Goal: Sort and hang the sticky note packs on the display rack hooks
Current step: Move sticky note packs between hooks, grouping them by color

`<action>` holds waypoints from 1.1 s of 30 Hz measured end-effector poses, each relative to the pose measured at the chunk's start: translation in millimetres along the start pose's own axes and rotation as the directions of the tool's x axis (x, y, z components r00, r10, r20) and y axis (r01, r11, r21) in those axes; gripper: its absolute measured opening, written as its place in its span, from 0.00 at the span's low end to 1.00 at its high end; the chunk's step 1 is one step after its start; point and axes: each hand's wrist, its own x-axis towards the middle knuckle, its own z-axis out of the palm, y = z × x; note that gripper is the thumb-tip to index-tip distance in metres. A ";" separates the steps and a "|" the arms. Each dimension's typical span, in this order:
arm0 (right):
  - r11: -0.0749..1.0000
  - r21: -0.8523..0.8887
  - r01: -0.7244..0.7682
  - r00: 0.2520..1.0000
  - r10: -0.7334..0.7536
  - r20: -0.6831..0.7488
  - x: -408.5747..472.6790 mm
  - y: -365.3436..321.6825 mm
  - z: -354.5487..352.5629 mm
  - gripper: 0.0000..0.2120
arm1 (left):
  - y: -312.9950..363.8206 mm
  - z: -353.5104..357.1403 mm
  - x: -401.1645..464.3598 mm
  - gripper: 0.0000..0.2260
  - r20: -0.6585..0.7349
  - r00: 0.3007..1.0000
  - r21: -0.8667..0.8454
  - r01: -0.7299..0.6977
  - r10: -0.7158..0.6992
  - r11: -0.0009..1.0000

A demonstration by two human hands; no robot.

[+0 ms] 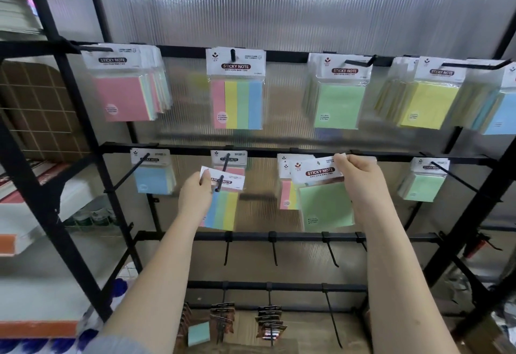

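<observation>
My left hand (195,197) pinches the white header of a striped blue, green and yellow sticky note pack (222,210), whose header sits on the tip of a middle-row hook (222,178). Behind it on the same hook hangs a pink pack (229,164). My right hand (356,171) pinches the top corner of a green sticky note pack (325,205), held in front of a hanging pink and yellow pack (287,194). The top row carries a pink-fronted bunch (122,99), a four-colour striped pack (237,102), green packs (337,105) and yellow packs (427,105).
The middle bar also bears blue packs (153,180) at the left and green packs (423,186) at the right. Bare hooks (275,253) hang from the third bar. Dark carded items (269,323) hang on the lowest bar, with a loose teal pad (198,332) below. Shelving stands at the left.
</observation>
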 end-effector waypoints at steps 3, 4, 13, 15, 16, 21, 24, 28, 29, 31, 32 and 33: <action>1.000 0.009 -0.017 1.000 0.017 0.018 -0.6 2.2 3.0 0.25 | 5.0 -9.3 -18.1 0.17 -0.015 1.000 0.017 -0.013 0.013 1.000; 1.000 0.015 -0.026 0.999 0.026 0.023 -1.0 2.8 3.7 0.23 | 4.7 -12.7 -22.3 0.17 -0.008 1.000 0.029 -0.022 0.022 0.999; 1.000 0.024 -0.009 0.999 0.008 0.039 -6.3 -0.6 6.4 0.22 | 26.9 -54.9 -36.3 0.16 0.159 0.976 0.168 -0.178 0.151 0.970; 1.000 -0.013 0.017 0.999 -0.017 0.029 -7.1 -2.7 6.1 0.20 | 36.1 -60.2 -40.2 0.16 0.177 0.969 0.152 -0.198 0.170 0.968; 0.999 -0.025 0.027 0.999 -0.027 0.023 -7.0 -3.5 5.6 0.19 | 40.8 -62.3 -42.0 0.15 0.177 0.966 0.142 -0.213 0.187 0.967; 0.998 -0.042 0.051 0.998 -0.053 -0.033 -5.6 -6.4 5.1 0.19 | 63.5 -70.6 -45.6 0.13 0.111 0.957 0.098 -0.280 0.269 0.955; 0.998 -0.046 0.048 0.997 -0.050 -0.064 -5.1 -9.4 5.5 0.20 | 74.1 -75.2 -41.3 0.10 0.061 0.936 0.029 -0.350 0.348 0.936; 0.996 -0.044 0.072 0.994 -0.075 -0.081 -6.2 -14.4 3.3 0.21 | 94.2 -79.8 -36.3 0.11 -0.060 0.885 -0.034 -0.465 0.463 0.885; 0.996 -0.041 0.079 0.993 -0.082 -0.089 -6.6 -15.5 2.3 0.21 | 100.4 -80.6 -36.1 0.12 -0.088 0.869 -0.048 -0.492 0.487 0.869; 0.995 -0.036 0.094 0.988 -0.098 -0.120 -6.9 -16.8 0.0 0.20 | 112.5 -81.3 -34.9 0.10 -0.125 0.844 -0.070 -0.532 0.521 0.844; 0.994 -0.034 0.102 0.985 -0.106 -0.140 -6.5 -17.1 -1.2 0.20 | 117.9 -81.4 -33.5 0.09 -0.140 0.834 -0.077 -0.546 0.533 0.834; 0.993 -0.030 0.110 0.981 -0.114 -0.160 -6.4 -18.0 -2.0 0.19 | 123.0 -81.6 -32.4 0.10 -0.157 0.825 -0.078 -0.558 0.543 0.826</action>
